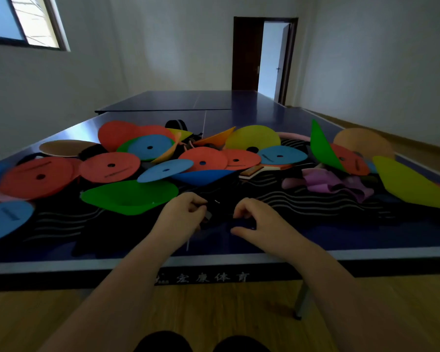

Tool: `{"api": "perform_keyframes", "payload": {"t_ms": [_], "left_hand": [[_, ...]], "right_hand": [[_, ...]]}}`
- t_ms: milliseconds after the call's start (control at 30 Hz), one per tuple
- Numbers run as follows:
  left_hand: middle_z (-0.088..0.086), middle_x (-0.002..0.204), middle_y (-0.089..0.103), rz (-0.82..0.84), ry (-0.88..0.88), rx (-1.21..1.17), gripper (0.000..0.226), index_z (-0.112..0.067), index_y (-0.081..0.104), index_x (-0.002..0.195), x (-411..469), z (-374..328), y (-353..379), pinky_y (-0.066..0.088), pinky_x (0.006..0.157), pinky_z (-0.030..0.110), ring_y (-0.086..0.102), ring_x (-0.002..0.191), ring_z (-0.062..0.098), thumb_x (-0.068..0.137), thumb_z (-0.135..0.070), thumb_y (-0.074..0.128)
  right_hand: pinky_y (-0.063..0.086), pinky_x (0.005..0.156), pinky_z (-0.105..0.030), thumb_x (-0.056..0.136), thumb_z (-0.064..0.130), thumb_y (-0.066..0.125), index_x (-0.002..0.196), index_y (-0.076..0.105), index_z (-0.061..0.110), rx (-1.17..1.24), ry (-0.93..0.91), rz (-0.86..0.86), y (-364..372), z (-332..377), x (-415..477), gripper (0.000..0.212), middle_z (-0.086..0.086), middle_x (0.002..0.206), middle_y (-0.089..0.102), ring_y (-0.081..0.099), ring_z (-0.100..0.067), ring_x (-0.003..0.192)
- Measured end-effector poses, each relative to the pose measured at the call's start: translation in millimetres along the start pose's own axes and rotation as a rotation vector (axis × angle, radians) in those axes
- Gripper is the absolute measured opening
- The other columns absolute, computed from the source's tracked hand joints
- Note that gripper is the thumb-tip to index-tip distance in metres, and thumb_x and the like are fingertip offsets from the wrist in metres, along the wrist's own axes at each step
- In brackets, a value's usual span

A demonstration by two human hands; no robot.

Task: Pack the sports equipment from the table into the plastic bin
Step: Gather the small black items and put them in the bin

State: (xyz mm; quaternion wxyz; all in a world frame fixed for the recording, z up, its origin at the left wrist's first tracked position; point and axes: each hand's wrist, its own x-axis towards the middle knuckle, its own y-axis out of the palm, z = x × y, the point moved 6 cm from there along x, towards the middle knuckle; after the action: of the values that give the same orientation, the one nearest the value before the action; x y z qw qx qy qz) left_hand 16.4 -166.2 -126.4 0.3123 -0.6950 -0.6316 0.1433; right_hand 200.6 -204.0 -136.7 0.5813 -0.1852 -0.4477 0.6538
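Note:
A heap of flat coloured marker discs covers the blue table (239, 115): red discs (109, 166), blue discs (164, 170), a green disc (130, 196) and yellow discs (412, 186). They lie on a black fabric with white wavy lines (302, 201). A wooden-handled paddle (252, 172) and a purple band (333, 184) lie among them. My left hand (181, 219) and my right hand (259, 222) sit close together at the fabric's near edge. Each has its fingers curled on a dark bit of the fabric. No plastic bin is in view.
The table's near edge (214, 260) runs just below my hands, with wooden floor beneath. A second table half (178, 100) stands behind. An open doorway (272, 62) is at the back right and a window (23, 21) at the upper left.

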Motion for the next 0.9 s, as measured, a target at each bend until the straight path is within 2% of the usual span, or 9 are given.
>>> {"api": "perform_keyframes", "payload": {"t_ms": [100, 200, 267, 367, 467, 567, 700, 800, 900], "left_hand": [[-0.003, 0.088, 0.071, -0.008, -0.059, -0.049, 0.010, -0.023, 0.061, 0.106, -18, 14, 7, 0.050, 0.057, 0.025, 0.067, 0.071, 0.014, 0.097, -0.020, 0.061], [-0.004, 0.095, 0.070, 0.017, -0.051, -0.026, 0.017, -0.023, 0.061, 0.113, -28, 20, 15, 0.053, 0.071, 0.027, 0.066, 0.084, 0.013, 0.096, -0.024, 0.063], [-0.008, 0.098, 0.068, 0.020, -0.024, 0.011, 0.020, -0.026, 0.061, 0.116, -30, 22, 17, 0.053, 0.080, 0.026, 0.063, 0.091, 0.007, 0.096, -0.026, 0.063], [-0.011, 0.100, 0.066, 0.026, -0.001, 0.023, 0.024, -0.030, 0.062, 0.120, -29, 22, 20, 0.044, 0.078, 0.017, 0.060, 0.097, 0.003, 0.097, -0.026, 0.062], [-0.007, 0.114, 0.064, 0.050, 0.021, 0.027, 0.033, -0.030, 0.062, 0.130, -24, 17, 21, 0.040, 0.081, 0.012, 0.057, 0.102, 0.005, 0.097, -0.027, 0.063], [-0.007, 0.115, 0.050, -0.022, 0.086, 0.101, 0.047, -0.030, 0.052, 0.141, -20, 8, 12, 0.039, 0.087, 0.015, 0.051, 0.093, 0.004, 0.096, -0.028, 0.064], [-0.007, 0.106, 0.050, -0.221, 0.249, -0.072, 0.036, -0.027, 0.055, 0.132, -21, -27, -18, 0.045, 0.072, 0.013, 0.053, 0.080, 0.002, 0.099, -0.013, 0.055], [0.003, 0.090, 0.064, -0.053, 0.179, -0.204, 0.019, -0.028, 0.061, 0.117, -11, -51, -23, 0.052, 0.069, 0.036, 0.059, 0.072, 0.014, 0.103, -0.022, 0.048], [-0.004, 0.092, 0.065, 0.083, 0.208, -0.043, 0.019, -0.028, 0.062, 0.117, -2, -64, -21, 0.052, 0.073, 0.029, 0.063, 0.081, 0.009, 0.100, -0.031, 0.055]], "right_hand": [[0.041, 0.098, -0.032, 0.090, 0.046, 0.065, 0.109, 0.062, 0.036, -0.111, -0.019, 0.038, 3, 8, -10, 0.022, 0.019, 0.108, 0.054, 0.049, -0.003, 0.106], [0.034, 0.099, -0.019, 0.094, 0.033, 0.065, 0.125, 0.062, 0.025, -0.161, -0.007, 0.073, 8, 8, -19, 0.032, 0.010, 0.119, 0.054, 0.047, -0.006, 0.116], [0.036, 0.096, -0.016, 0.095, 0.028, 0.064, 0.125, 0.063, 0.022, -0.158, 0.017, 0.023, 9, 4, -22, 0.030, 0.008, 0.117, 0.055, 0.049, -0.004, 0.111], [0.040, 0.083, -0.015, 0.093, 0.028, 0.067, 0.115, 0.066, 0.024, 0.036, 0.066, -0.156, -1, 3, -21, 0.023, 0.010, 0.105, 0.058, 0.053, -0.001, 0.096], [0.041, 0.080, -0.008, 0.092, 0.023, 0.068, 0.111, 0.067, 0.033, 0.318, 0.070, -0.295, -15, 10, -14, 0.021, 0.011, 0.104, 0.062, 0.058, 0.000, 0.095], [0.043, 0.080, -0.006, 0.094, 0.018, 0.065, 0.114, 0.065, 0.035, 0.488, 0.034, -0.270, -21, 27, -5, 0.026, 0.020, 0.106, 0.063, 0.058, 0.007, 0.098], [0.048, 0.085, -0.013, 0.098, 0.028, 0.059, 0.125, 0.063, 0.036, 0.422, -0.005, -0.203, -19, 37, 11, 0.029, 0.016, 0.117, 0.063, 0.062, 0.001, 0.098], [0.052, 0.071, -0.021, 0.103, 0.022, 0.049, 0.130, 0.053, 0.032, 0.479, 0.040, -0.120, -17, 41, 22, 0.028, 0.003, 0.108, 0.059, 0.063, -0.008, 0.073], [0.049, 0.060, -0.020, 0.102, 0.017, 0.052, 0.120, 0.039, 0.034, 0.544, 0.038, -0.092, -20, 47, 27, 0.029, -0.006, 0.101, 0.053, 0.057, -0.007, 0.064]]}}
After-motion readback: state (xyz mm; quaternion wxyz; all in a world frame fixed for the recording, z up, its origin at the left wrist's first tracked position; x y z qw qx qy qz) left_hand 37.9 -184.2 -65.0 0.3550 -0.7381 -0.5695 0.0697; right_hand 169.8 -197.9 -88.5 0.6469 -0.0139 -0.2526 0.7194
